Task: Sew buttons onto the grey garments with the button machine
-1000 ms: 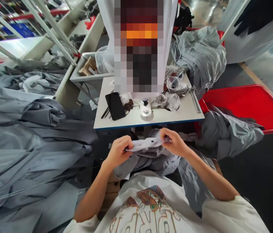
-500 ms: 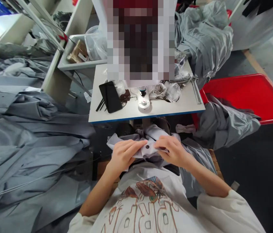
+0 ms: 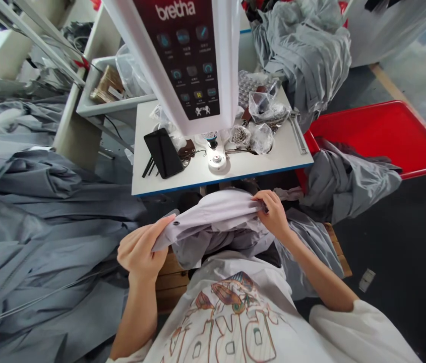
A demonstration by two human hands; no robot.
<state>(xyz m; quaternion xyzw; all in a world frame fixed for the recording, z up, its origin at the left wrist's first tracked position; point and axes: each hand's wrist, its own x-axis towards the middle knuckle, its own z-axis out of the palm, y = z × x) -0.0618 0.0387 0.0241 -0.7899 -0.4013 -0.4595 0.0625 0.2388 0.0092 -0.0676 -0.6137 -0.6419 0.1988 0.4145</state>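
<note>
A light grey-lavender cloth piece [image 3: 220, 209] is stretched between my two hands above my lap. My left hand [image 3: 142, 249] is closed on its left end, thumb on top, beside a small dark eyelet [image 3: 176, 223]. At the other end my right hand [image 3: 272, 212] pinches the edge between thumb and fingers. More of the fabric hangs in folds over my lap. Just beyond the cloth stands a white machine with a dark control panel [image 3: 188, 65]; its small round lower die [image 3: 217, 159] sits near the table's front edge.
On the white table [image 3: 258, 164] lie a black phone [image 3: 163, 153], bags of small metal parts [image 3: 240, 136] and a wrench [image 3: 298, 132]. Grey cloth heaps [image 3: 46, 227] fill the left side. A red plastic tray [image 3: 382, 136] with grey fabric stands at the right.
My left hand has moved left and slightly down with its end of the cloth, pulling it out longer. The right hand has shifted slightly up and right. The view has turned a little.
</note>
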